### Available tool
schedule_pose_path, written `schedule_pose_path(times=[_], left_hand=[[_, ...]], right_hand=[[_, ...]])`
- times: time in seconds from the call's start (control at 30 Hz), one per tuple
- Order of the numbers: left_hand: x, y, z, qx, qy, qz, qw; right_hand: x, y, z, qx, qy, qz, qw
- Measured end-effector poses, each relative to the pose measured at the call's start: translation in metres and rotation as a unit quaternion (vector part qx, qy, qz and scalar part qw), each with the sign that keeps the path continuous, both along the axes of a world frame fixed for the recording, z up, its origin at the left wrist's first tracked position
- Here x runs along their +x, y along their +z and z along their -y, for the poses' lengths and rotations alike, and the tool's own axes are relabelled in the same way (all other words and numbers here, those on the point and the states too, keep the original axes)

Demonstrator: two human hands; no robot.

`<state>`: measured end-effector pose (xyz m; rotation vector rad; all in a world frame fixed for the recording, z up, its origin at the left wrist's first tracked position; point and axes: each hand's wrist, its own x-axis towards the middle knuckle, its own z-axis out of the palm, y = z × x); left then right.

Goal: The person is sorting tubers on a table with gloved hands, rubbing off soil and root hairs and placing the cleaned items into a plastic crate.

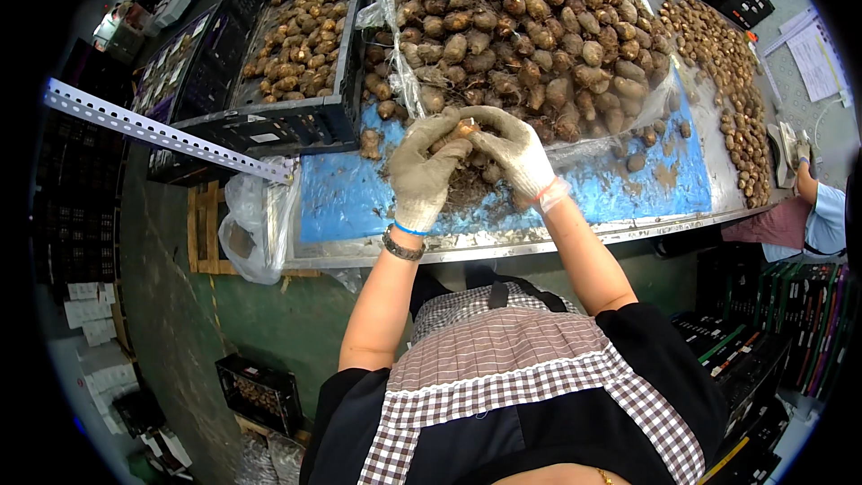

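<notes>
Both my hands wear soiled white gloves and meet over the near edge of a blue sheet point(341, 202) on the metal table. Between my left hand point(422, 166) and my right hand point(510, 145) is a small brown taro corm point(465, 129), its end showing at the fingertips. The fingers of both hands curl closed around it. Beneath them lies a little heap of root hairs and dirt point(465, 190). Just beyond, a large pile of hairy brown taro corms point(530, 36) rests on clear plastic film point(404, 72).
Left of the pile stands a black crate point(260, 126) holding cleaner corms point(301, 45). More corms point(718, 63) spread along the table's right side, where another person point(817, 207) works. A perforated metal bar point(171, 130) juts in at left, near a hanging plastic bag point(251, 233).
</notes>
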<state>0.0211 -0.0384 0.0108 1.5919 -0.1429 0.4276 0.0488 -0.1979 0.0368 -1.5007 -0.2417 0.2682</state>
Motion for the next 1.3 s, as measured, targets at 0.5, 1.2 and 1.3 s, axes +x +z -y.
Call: schedule_pose_path(times=[0.5,1.2,1.3], left_hand=[[0.002,0.017,0.000,0.089,0.083,0.079,0.989],[0.004,-0.004,0.000,0.102,-0.014,0.100,0.990],[0.005,-0.003,0.004,-0.025,-0.008,-0.014,1.000]], right_hand=[[-0.005,-0.021,0.002,0.095,-0.072,-0.117,0.986],[-0.016,-0.046,-0.006,0.251,-0.082,-0.281,0.922],[-0.017,-0.047,-0.012,0.257,-0.075,-0.309,0.912]])
